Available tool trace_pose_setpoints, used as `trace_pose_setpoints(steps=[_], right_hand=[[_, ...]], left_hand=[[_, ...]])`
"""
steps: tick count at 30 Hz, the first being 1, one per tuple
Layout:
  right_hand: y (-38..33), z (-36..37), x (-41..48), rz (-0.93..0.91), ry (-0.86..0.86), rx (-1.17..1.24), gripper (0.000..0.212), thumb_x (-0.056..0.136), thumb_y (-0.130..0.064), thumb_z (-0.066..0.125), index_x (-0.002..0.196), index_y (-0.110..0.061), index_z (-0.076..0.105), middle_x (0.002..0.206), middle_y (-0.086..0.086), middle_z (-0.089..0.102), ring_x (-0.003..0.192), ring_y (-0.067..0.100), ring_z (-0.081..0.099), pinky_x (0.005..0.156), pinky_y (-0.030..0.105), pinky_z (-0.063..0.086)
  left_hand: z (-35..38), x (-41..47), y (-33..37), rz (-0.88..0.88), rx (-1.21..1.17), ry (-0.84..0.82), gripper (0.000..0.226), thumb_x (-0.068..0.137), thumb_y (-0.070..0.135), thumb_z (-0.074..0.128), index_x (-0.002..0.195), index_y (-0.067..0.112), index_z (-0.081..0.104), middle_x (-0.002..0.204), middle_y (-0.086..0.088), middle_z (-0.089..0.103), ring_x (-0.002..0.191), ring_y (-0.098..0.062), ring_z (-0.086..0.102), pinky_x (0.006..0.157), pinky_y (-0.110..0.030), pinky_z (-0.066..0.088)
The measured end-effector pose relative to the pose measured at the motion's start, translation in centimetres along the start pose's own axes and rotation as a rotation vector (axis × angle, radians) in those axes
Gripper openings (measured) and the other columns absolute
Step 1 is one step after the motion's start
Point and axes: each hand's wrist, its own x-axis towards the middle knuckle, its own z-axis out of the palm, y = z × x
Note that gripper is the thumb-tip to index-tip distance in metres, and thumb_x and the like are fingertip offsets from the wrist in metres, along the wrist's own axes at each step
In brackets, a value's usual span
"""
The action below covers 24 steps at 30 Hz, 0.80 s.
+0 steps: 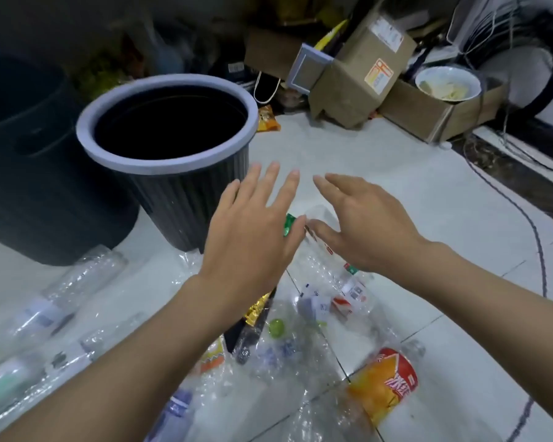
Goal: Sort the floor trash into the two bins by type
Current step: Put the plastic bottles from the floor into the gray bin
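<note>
Left hand [253, 231] and right hand [364, 224] both spread wide, holding nothing, above litter. Clear bottle [355, 288] lies on floor [396, 173] under right hand, long axis running between hands toward lower right. Right hand nearer. Grey-rimmed bin [173, 78] stands beyond left hand.

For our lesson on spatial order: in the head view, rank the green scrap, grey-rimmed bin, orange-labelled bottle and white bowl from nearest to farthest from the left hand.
1. Green scrap, at the thumb of the left hand.
2. Grey-rimmed bin, just left.
3. Orange-labelled bottle, floor, lower right.
4. White bowl, far right corner.
</note>
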Motion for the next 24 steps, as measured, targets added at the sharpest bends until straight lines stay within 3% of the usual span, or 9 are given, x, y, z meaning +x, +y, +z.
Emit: trace_pose_setpoints(steps=[13, 17, 24], right_hand=[[4.9, 11.2, -4.8, 0.114, -0.336, 0.155, 0.076, 0.094, -0.045, 0.052, 0.155, -0.026, 0.011, 0.152, 0.005, 0.034, 0.13, 0.029, 0.044, 0.095, 0.038, 0.046], [5.2, 13.5, -5.3, 0.154, -0.348, 0.196, 0.07, 0.093, -0.044, 0.053, 0.152, -0.026, 0.019, 0.145, 0.004, 0.043, 0.122, 0.028, 0.05, 0.086, 0.04, 0.05], [5.4, 14.8, -5.6, 0.18, -0.352, 0.216, 0.072, 0.091, -0.036, 0.061, 0.151, -0.023, 0.024, 0.146, 0.006, 0.043, 0.125, 0.028, 0.048, 0.09, 0.04, 0.052]], left_hand=[[7.7, -3.4, 4.1, -0.03, 0.004, -0.155, 0.059, 0.094, 0.044, 0.037, 0.145, 0.015, 0.041, 0.148, -0.013, 0.042, 0.14, -0.03, 0.035, 0.109, -0.044, 0.036], [8.7, -3.9, 4.3, -0.018, 0.014, -0.197, 0.06, 0.094, 0.046, 0.034, 0.145, 0.015, 0.04, 0.148, -0.013, 0.043, 0.139, -0.03, 0.036, 0.109, -0.044, 0.036], [9.3, -4.1, 4.2, -0.022, 0.015, -0.211, 0.06, 0.093, 0.046, 0.034, 0.144, 0.016, 0.042, 0.146, -0.012, 0.045, 0.137, -0.03, 0.039, 0.107, -0.043, 0.038]])
